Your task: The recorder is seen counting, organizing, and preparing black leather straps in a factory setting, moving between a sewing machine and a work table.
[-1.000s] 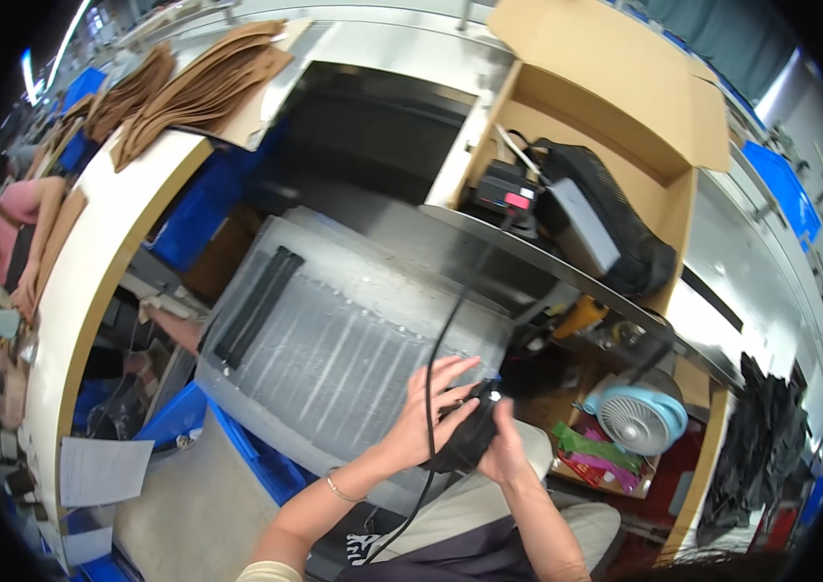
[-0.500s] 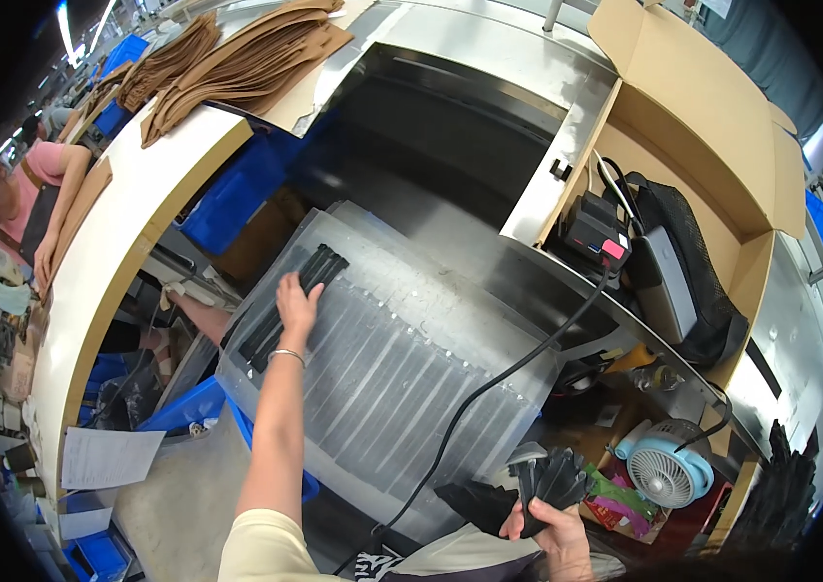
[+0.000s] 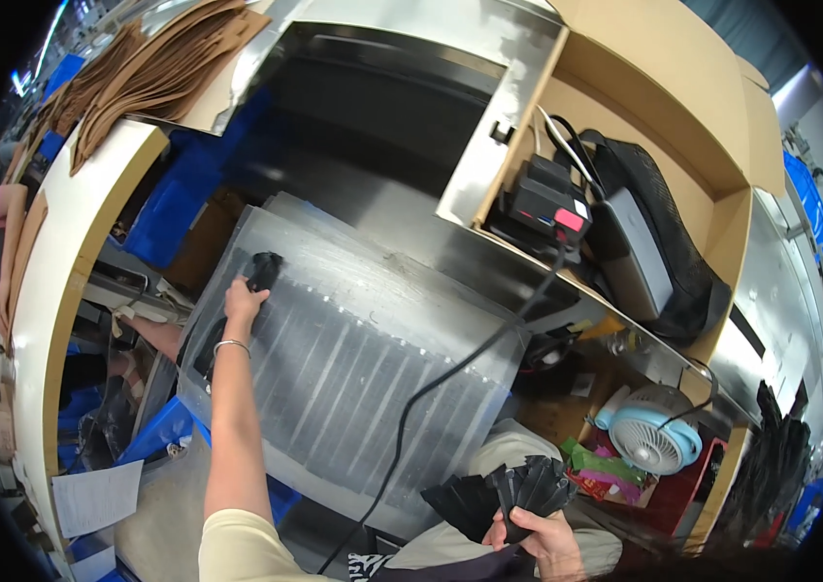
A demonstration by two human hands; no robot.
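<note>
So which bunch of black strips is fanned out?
The black strips in the right hand, low by the lap; the left hand grips a tight bundle on the grooved tray.

We saw an open brown cardboard box at upper right, a red-pink label on the black device inside it, and a white paper sheet at lower left on the floor.

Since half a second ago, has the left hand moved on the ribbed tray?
Yes. The left hand shifted toward the ribbed tray's upper-left corner, now gripping the black strips there.
</note>
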